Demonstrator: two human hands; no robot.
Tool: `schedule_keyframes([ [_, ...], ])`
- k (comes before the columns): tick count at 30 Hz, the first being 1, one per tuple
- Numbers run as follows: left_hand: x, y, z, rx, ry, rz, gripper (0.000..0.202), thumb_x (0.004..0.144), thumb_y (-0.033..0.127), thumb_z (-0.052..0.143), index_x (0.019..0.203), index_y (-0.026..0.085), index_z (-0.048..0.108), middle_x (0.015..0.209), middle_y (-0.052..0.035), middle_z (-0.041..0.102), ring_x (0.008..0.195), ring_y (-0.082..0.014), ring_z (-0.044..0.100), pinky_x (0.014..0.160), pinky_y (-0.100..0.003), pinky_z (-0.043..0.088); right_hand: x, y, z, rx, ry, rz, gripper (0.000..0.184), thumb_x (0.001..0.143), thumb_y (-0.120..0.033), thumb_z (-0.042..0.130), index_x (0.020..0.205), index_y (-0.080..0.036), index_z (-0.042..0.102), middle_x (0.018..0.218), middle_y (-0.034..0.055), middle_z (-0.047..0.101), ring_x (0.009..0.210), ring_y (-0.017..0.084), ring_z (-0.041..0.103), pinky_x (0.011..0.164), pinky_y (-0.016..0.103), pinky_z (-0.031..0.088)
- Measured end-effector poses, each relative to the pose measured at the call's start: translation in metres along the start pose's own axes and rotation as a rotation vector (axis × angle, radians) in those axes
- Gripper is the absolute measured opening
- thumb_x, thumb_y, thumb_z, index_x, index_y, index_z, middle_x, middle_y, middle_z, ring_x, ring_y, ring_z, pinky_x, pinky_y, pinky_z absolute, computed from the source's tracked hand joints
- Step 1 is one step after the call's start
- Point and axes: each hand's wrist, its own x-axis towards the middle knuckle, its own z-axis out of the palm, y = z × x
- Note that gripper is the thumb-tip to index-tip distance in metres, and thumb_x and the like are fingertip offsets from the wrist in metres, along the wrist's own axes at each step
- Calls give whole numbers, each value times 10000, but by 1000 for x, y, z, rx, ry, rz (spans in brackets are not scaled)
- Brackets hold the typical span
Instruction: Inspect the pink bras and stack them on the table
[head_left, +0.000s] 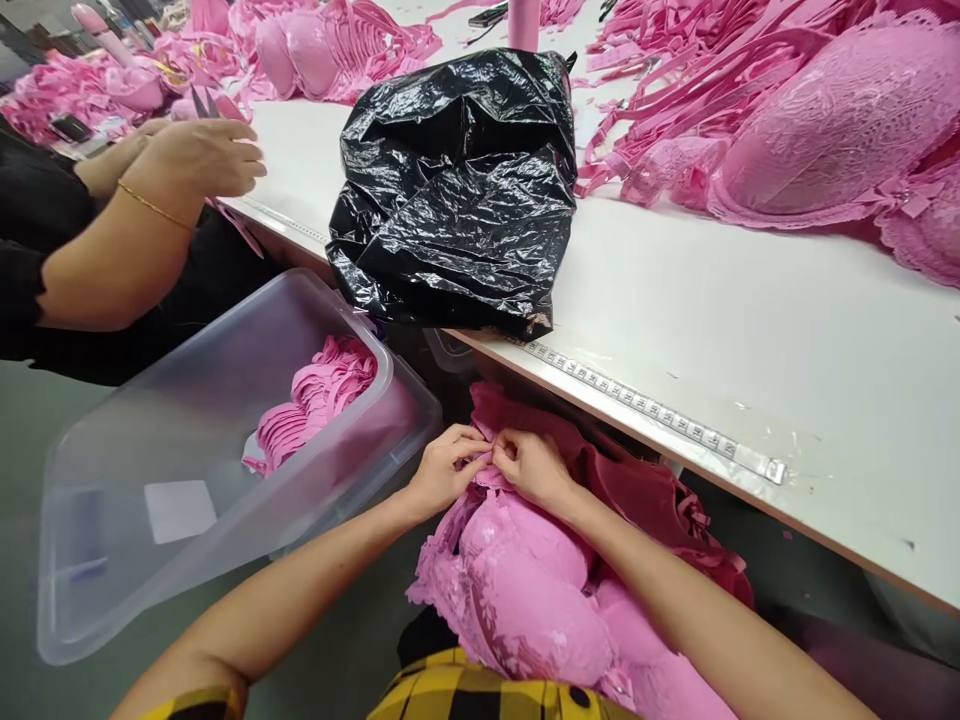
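Observation:
A pink lace bra with padded cups lies across my lap, below the table's front edge. My left hand and my right hand meet at its upper end, fingertips nearly touching. Both pinch the lace edge of the bra between thumb and fingers. Whatever small detail sits between the fingertips is too small to make out. Darker pink pieces hang beneath and behind my right forearm, in the table's shadow.
A clear plastic bin at left holds stacked pink pieces. On the white table are a black plastic bag, a tape measure along the edge and pink bras. A co-worker's hand is at upper left beside scissors.

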Motion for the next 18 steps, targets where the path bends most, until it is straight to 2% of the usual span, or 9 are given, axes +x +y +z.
schedule_keyframes([
  [3, 1, 3, 2, -42, 40, -28, 125, 726, 152, 618, 813, 186, 701, 809, -32, 679, 733, -138, 636, 685, -239, 524, -2, -7, -3, -25, 23, -22, 140, 776, -179, 498, 700, -180, 614, 625, 17, 651, 538, 131, 542, 521, 220, 309],
  [6, 7, 4, 16, -106, 78, -90, 222, 733, 113, 570, 937, 153, 645, 771, -24, 675, 667, -121, 647, 644, -216, 539, -4, -12, -8, -63, 57, -27, 146, 786, -177, 490, 731, -171, 625, 709, 59, 676, 603, 157, 570, 535, 234, 302],
  [8, 10, 2, 26, -138, 99, -129, 247, 729, 105, 559, 968, 133, 612, 765, -28, 673, 665, -121, 652, 629, -206, 540, -5, -11, -10, -79, 66, -14, 156, 790, -177, 485, 729, -168, 628, 698, 61, 674, 591, 158, 567, 531, 237, 295],
  [12, 8, -4, 30, -144, 96, -172, 143, 722, 168, 607, 858, 132, 629, 787, -40, 673, 712, -136, 650, 648, -211, 532, -4, -2, -10, -65, 42, 0, 175, 803, -199, 490, 688, -182, 622, 595, 7, 640, 517, 128, 529, 517, 222, 296],
  [15, 0, -3, 22, -105, 80, -176, 94, 737, 236, 621, 743, 148, 656, 682, -13, 651, 610, -122, 608, 571, -200, 491, -5, 0, -8, -47, 30, -7, 183, 826, -223, 484, 706, -190, 619, 584, -15, 628, 508, 115, 520, 518, 208, 314],
  [18, -3, 4, 17, -79, 91, -142, 107, 741, 214, 599, 681, 163, 671, 588, 6, 615, 537, -113, 545, 544, -210, 443, -7, -5, -10, -64, 38, -17, 169, 817, -201, 491, 706, -182, 617, 599, -2, 637, 512, 120, 528, 518, 216, 310],
])
